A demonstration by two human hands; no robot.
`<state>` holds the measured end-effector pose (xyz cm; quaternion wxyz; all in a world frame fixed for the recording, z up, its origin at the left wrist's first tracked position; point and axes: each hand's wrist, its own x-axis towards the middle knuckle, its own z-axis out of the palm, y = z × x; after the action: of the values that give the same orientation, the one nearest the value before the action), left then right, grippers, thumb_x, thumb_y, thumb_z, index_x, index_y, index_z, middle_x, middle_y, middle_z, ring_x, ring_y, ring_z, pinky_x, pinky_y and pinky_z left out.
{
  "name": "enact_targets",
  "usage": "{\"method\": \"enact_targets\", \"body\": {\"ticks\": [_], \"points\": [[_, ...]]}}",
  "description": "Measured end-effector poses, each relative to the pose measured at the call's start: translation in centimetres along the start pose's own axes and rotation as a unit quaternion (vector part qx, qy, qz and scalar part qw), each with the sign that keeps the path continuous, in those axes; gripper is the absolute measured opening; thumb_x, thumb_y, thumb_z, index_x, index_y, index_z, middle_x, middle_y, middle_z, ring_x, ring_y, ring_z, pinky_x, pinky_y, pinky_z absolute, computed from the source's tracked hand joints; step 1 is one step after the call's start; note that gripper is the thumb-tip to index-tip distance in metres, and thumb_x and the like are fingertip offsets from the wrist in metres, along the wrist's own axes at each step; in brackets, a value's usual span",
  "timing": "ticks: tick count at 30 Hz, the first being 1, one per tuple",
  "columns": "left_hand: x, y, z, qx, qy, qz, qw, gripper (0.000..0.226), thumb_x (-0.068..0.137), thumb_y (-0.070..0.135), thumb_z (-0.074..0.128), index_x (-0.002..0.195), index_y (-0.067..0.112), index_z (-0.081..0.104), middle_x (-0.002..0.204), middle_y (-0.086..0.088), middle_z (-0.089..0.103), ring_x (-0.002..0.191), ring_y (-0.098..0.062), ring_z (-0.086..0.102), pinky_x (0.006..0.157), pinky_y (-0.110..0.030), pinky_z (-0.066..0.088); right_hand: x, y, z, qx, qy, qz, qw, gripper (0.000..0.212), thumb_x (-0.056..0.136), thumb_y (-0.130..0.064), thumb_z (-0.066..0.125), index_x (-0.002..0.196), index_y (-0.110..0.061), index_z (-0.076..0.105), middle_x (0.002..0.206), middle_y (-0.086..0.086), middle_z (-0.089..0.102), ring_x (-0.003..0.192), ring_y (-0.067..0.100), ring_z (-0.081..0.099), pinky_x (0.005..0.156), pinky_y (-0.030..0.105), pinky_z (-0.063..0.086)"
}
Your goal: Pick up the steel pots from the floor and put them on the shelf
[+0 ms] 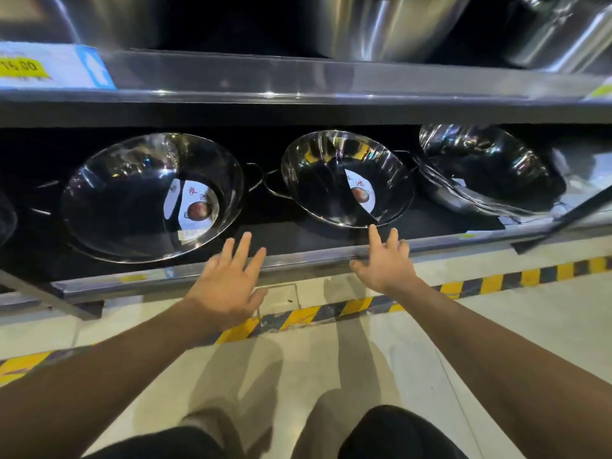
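Setting: a shop aisle with a pale tiled floor (496, 326), crossed by a strip of yellow-and-black hazard tape (331, 313) laid along the foot of a metal shelving unit.

Lower shelf (298, 260): a dark deck with a grey metal front lip. Three lots of steel pots are carried on it, all tilted so that their polished insides face outward.
- Left pot (152, 197): wide and shallow, with a round paper label inside and a loop handle at its right rim.
- Middle pot (347, 177): the same type, labelled inside, with a loop handle at its left rim; the two handles are set close together.
- Right stack (490, 170): several nested pots, leaned back towards the right.

Upper shelf (331, 81): a grey edge is shown with a blue-and-white price ticket (49, 66) at the left, bearing a yellow tag. Larger steel vessels (390, 24) are stored above it, seen only in part and blurred.

Left hand (225, 279): held palm down over the shelf lip, fingers spread, nothing gripped; it is placed just in front of the left pot.

Right hand (385, 260): likewise spread and empty, with fingertips reaching to the lower rim of the middle pot; actual contact cannot be told.

Both bare forearms are extended forward, and dark-clad knees are seen at the bottom edge.
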<state>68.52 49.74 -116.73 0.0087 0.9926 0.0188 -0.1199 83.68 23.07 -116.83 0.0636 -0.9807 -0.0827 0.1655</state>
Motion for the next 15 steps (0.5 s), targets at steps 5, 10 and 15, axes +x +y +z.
{"method": "enact_targets", "body": {"ticks": [5, 10, 15], "points": [[9.3, 4.9, -2.4, -0.053, 0.046, 0.046, 0.997, 0.073, 0.098, 0.050, 0.032, 0.158, 0.023, -0.001, 0.164, -0.018, -0.011, 0.148, -0.043, 0.001, 0.114, -0.055, 0.021, 1.7, 1.2, -0.9, 0.018, 0.034, -0.011, 0.999, 0.089, 0.092, -0.052, 0.052, 0.158, -0.031, -0.004, 0.166, 0.012, -0.011, 0.148, 0.047, 0.002, 0.115, 0.055, 0.022], [13.6, 5.6, -2.2, -0.041, 0.022, 0.023, 0.999, 0.071, 0.098, 0.050, 0.032, 0.157, 0.031, -0.003, 0.165, -0.016, -0.003, 0.144, -0.051, 0.009, 0.113, -0.059, 0.017, 3.2, 2.6, -1.3, -0.010, 0.013, -0.029, 0.999, 0.080, 0.094, -0.055, 0.048, 0.158, -0.036, 0.004, 0.168, 0.001, -0.009, 0.148, 0.046, 0.003, 0.116, 0.056, 0.021], [13.5, 5.3, -1.3, -0.057, 0.029, 0.042, 0.997, 0.074, 0.098, 0.047, 0.037, 0.156, 0.030, -0.006, 0.163, -0.018, -0.013, 0.145, -0.051, 0.005, 0.115, -0.059, 0.015, 2.6, 3.5, -0.9, -0.043, 0.053, -0.048, 0.997, 0.075, 0.094, -0.052, 0.048, 0.157, -0.037, 0.011, 0.168, 0.000, 0.001, 0.142, 0.051, 0.017, 0.114, 0.055, 0.029]]}}
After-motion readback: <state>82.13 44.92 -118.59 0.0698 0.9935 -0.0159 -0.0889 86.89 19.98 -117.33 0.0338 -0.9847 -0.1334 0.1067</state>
